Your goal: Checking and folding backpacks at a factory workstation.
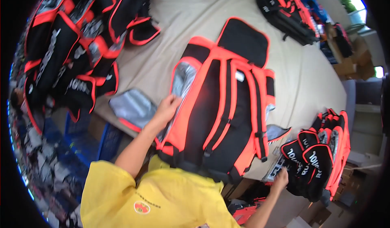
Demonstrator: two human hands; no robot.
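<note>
Hands: left hand [166, 108] flat on one backpack [221, 106], grip open; right hand [280, 179] grip unclear, touching stacked panels [313, 159].

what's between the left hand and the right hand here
In the head view, the black and orange backpack lies between the left hand and the right hand.

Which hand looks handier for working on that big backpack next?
Probably the left hand: it already rests on the backpack at its open silver-lined side. The right hand is off at the table edge, beside the stacked pouches.
</note>
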